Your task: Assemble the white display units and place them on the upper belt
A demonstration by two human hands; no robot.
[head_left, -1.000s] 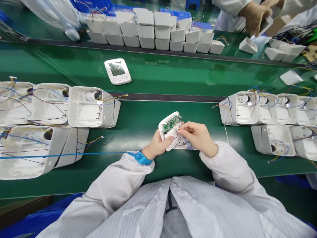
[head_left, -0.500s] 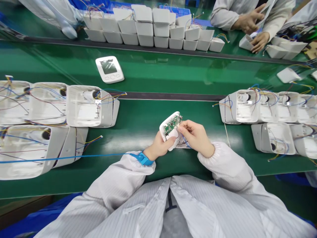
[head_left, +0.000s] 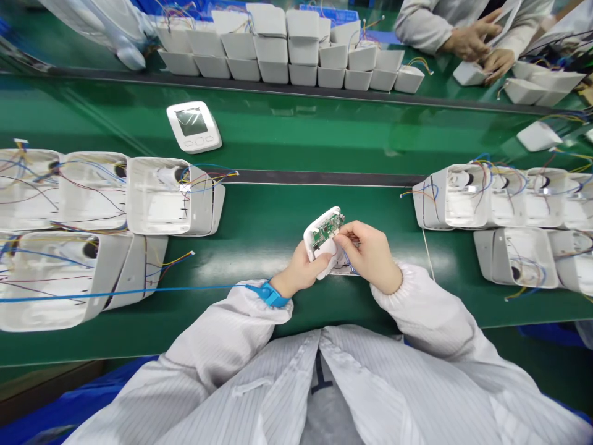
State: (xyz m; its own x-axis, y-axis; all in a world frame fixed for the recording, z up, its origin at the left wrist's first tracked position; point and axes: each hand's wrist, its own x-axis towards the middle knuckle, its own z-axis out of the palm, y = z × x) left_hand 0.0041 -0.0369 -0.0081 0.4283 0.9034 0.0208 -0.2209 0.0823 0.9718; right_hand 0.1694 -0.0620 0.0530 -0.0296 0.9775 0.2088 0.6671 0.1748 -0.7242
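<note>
My left hand point(head_left: 303, 269) grips a small white plastic housing point(head_left: 323, 235) with a green circuit board point(head_left: 327, 227) inside, held tilted above the green bench point(head_left: 259, 222). My right hand point(head_left: 370, 253) is pinched at the housing's right edge, fingertips on thin wires beside the board. What the fingertips hold is too small to name. A blue wrist strap point(head_left: 271, 293) sits on my left wrist, with a blue cord running left.
Open white housings with coloured wires lie stacked at left point(head_left: 152, 198) and right point(head_left: 467, 198). A finished white unit with a screen point(head_left: 193, 126) lies on the far belt. More white shells point(head_left: 287, 52) line the back. Another person's hands point(head_left: 482, 46) work at top right.
The finished unit on the belt has drifted left. The other person's hands at top right have lowered to a white shell. My hands and housing have barely shifted.
</note>
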